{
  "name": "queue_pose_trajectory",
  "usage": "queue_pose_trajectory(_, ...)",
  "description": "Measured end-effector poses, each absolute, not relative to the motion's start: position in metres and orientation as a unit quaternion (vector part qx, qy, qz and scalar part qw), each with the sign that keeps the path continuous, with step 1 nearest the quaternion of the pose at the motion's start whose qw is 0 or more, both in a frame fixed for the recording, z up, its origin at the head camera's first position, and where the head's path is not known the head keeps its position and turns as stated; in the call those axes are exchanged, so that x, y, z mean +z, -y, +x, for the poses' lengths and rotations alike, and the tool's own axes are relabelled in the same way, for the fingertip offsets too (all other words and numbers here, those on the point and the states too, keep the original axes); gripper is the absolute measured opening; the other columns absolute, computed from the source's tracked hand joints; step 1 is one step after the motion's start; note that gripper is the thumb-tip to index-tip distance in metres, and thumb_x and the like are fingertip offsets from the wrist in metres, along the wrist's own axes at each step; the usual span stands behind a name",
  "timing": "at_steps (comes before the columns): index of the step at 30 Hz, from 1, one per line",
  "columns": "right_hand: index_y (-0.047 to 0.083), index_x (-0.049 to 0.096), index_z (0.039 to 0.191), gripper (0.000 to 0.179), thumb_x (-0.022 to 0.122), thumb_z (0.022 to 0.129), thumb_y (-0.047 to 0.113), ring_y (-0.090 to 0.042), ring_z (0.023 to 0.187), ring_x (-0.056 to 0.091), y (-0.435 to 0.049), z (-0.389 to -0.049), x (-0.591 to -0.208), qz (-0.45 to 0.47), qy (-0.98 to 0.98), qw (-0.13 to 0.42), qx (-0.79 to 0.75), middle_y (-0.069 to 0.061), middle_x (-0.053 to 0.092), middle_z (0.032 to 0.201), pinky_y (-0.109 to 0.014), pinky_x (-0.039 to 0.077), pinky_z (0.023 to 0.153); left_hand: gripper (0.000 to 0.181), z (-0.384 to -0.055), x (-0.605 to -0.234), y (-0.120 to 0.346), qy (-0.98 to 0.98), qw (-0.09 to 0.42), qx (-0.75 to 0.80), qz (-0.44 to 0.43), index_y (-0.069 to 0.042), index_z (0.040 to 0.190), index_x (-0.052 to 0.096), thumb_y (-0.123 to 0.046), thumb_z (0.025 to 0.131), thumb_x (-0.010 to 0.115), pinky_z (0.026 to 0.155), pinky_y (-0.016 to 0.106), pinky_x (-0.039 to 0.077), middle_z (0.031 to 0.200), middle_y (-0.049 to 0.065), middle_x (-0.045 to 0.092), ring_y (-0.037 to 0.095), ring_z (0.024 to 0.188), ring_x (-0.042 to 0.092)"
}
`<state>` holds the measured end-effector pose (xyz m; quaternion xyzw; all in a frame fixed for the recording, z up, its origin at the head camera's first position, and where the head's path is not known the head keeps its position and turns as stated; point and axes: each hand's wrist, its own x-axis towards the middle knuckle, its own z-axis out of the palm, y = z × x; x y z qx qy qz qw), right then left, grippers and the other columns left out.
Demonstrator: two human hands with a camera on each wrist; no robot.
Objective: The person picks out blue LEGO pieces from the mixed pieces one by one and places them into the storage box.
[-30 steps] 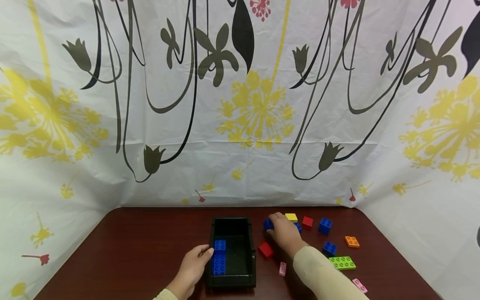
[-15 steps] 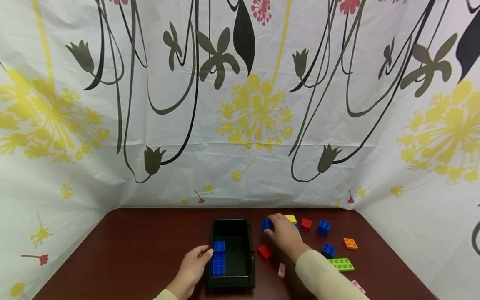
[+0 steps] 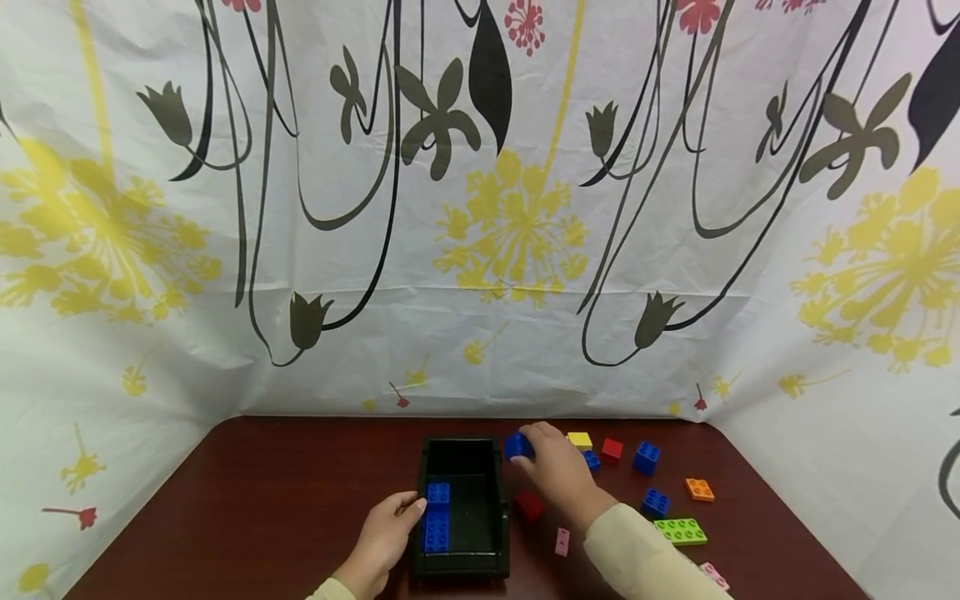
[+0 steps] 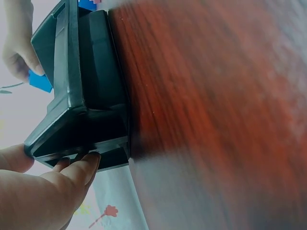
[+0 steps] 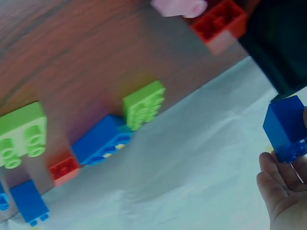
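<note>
A black plastic bin point(image 3: 471, 565) stands on the table, with blue toy bricks point(image 3: 437, 530) lying along the left side inside it. My left hand point(image 3: 381, 537) grips the bin's left wall, thumb over the rim; the left wrist view shows the fingers against the bin's outer side point(image 4: 98, 62). Between the fingers and thumb of my right hand point(image 3: 561, 473) is a blue toy brick point(image 3: 518, 446), raised off the table just beyond the bin's right wall. In the right wrist view this blue brick point(image 5: 284, 125) has its studs toward the palm.
Right of the bin lie a red brick point(image 3: 528, 506), a small pink brick point(image 3: 562, 542) and a lime-green brick point(image 3: 680, 531). Farther back are a yellow brick point(image 3: 579, 441), another red brick point(image 3: 612, 450), blue bricks point(image 3: 647, 457) and an orange brick point(image 3: 699, 489). A patterned sheet point(image 3: 480, 367) hangs behind the table.
My right hand has lifted the blue brick and carried it left toward the bin, uncovering more of the blue brick beside the yellow one. The left hand keeps its hold on the bin.
</note>
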<state>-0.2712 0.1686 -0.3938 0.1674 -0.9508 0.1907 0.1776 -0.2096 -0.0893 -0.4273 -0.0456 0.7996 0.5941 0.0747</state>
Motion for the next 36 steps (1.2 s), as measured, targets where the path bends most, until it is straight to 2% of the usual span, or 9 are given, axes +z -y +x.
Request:
queue_pose_trajectory(8, 0.004, 0.062, 0.121, 0.045, 0.075, 0.085, 0.027, -0.026, 0.107, 0.061, -0.150, -0.263, -0.383, 0.195, 0.945, 0.191, 0.179, -0.011, 0.061, 0.117, -0.044, 0.054, 0.089, 0.056, -0.211, -0.428, 0.090, -0.795, 0.075, 0.600, -0.039, 0.011, 0.137, 0.044, -0.030, 0.100, 0.053, 0.093, 0.055, 0.048, 0.140, 0.033, 0.042, 0.051, 0.126, 0.041)
queue_pose_trajectory(36, 0.004, 0.063, 0.121, 0.045, 0.073, 0.086, 0.031, -0.025, 0.107, 0.062, -0.110, -0.251, -0.374, 0.230, 0.940, 0.172, 0.186, -0.012, 0.062, 0.119, -0.041, 0.055, 0.089, 0.053, -0.209, -0.427, 0.089, -0.798, 0.065, 0.597, -0.051, 0.008, 0.136, 0.047, -0.030, 0.100, 0.054, 0.093, 0.057, 0.047, 0.139, 0.031, 0.045, 0.050, 0.126, 0.042)
